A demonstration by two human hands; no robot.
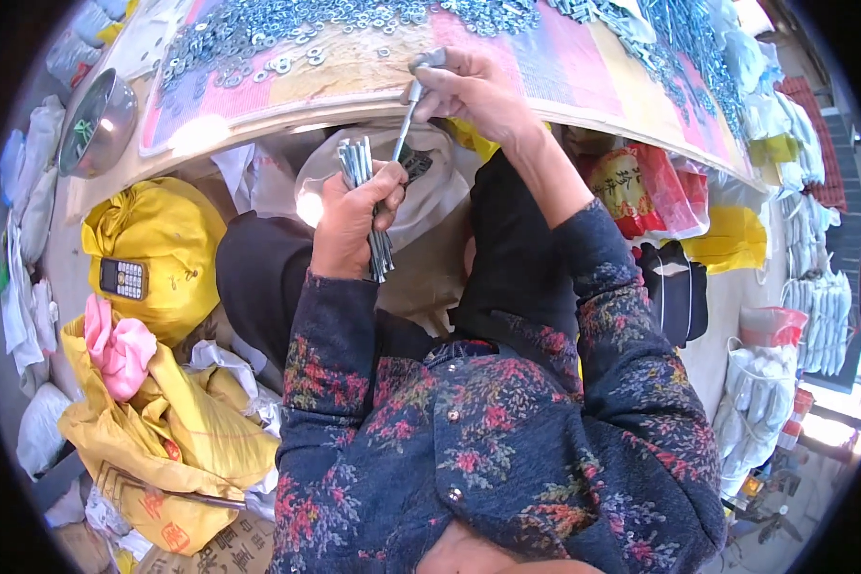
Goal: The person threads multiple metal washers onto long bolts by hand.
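While the left hand (352, 215) clenches a partial bundle of long grey metal bolts (368, 206), the right hand (469, 91) pinches another bolt (409, 110), seemingly adding it, with many loose on the patterned tabletop (545, 67).

A small black handset with a pale screen (122, 278) lay on a bulging yellow sack (153, 244) at the left. A red-and-yellow printed plastic packet (631, 191) sat under the board's right edge, beside white plastic-wrapped bundles (821, 316).

Board (584, 72) crowded with washers (258, 38) and bolts (679, 38); only its near edge strip is bare. Yellow sacks (153, 249) block left, red bags (641, 191) block right; gap over the lap between.
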